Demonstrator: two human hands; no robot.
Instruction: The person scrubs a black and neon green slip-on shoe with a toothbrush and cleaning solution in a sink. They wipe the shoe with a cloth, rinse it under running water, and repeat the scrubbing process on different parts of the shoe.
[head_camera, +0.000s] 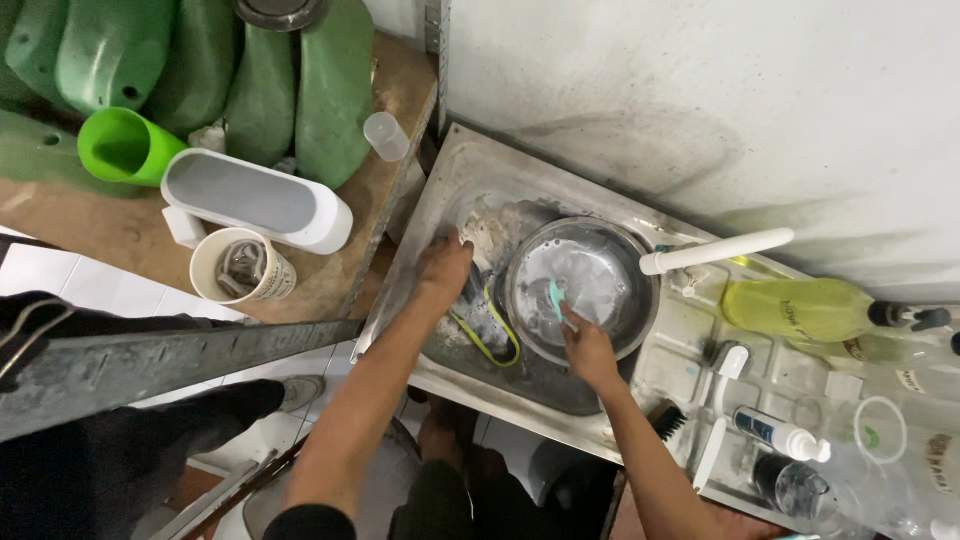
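Note:
A round steel bowl (600, 270) sits tilted in a small steel sink (455, 180). My right hand (585, 345) reaches over its near rim and presses a small teal scrubber (556, 295) against the wet inside. My left hand (445, 268) rests at the sink's left side, beside the bowl, fingers down on soapy residue; whether it grips the bowl's edge is hidden. A dark item with a yellow-green rim (490, 325) lies under the bowl between my hands.
A white tap spout (715, 250) points over the bowl. A yellow-green bottle (800, 308), a brush (668, 420), pump bottles and clear cups crowd the drainboard right. A wooden shelf on the left holds a green cup (125, 148), a white oval container (255, 200) and a paper cup (240, 268).

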